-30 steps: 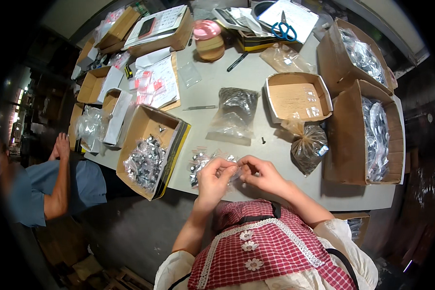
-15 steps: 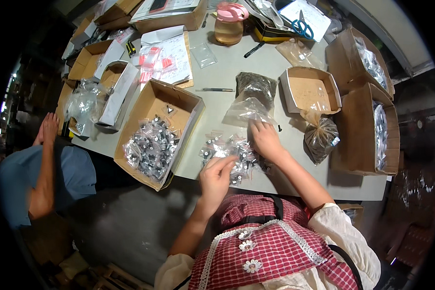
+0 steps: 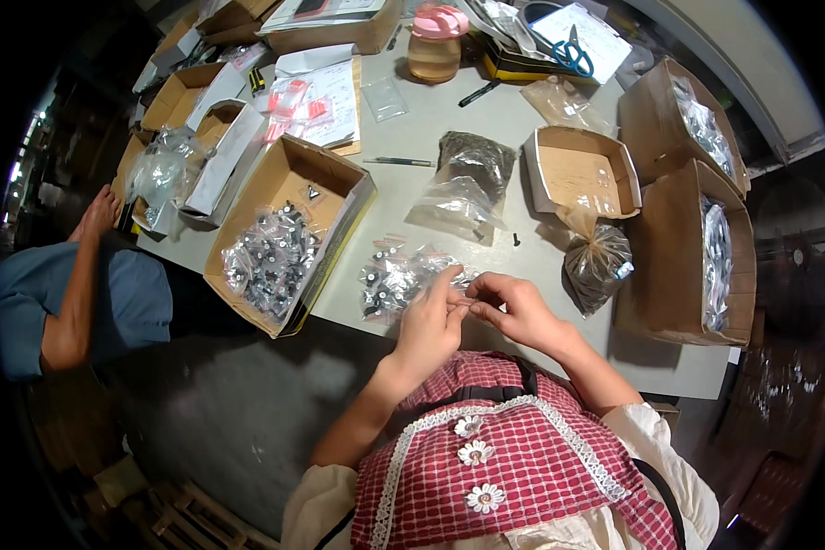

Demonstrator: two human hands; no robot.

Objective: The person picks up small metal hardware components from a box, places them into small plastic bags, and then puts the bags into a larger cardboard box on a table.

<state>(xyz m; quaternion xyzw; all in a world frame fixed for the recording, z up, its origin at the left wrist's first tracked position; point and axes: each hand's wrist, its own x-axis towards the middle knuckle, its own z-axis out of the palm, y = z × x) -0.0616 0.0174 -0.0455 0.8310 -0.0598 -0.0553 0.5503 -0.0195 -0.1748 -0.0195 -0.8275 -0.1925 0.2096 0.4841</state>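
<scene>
Fingertips of my left hand (image 3: 428, 323) and my right hand (image 3: 520, 312) meet near the table's front edge. Both are closed in a pinch; whatever lies between them is too small and covered to make out. Just beyond my left hand lies a pile of small clear zip bags (image 3: 387, 282) with dark and silvery parts inside, partly hidden by that hand. Farther off rests a large clear bag (image 3: 477, 165) of small dark pieces, its loose mouth toward me. One small black screw (image 3: 516, 240) lies on the table beside it.
To the left stands an open carton (image 3: 344, 206) half filled with similar packets. On the right are a shallow box (image 3: 582, 165), a tied bag (image 3: 598, 266) and tall cartons (image 3: 683, 275). A drink jar (image 3: 434, 57) and scissors (image 3: 571, 57) sit at the back. Another person's hand (image 3: 99, 213) is far left.
My right hand has come back from the large bag's mouth toward me and met my left hand. My left hand has shifted slightly right and nearer.
</scene>
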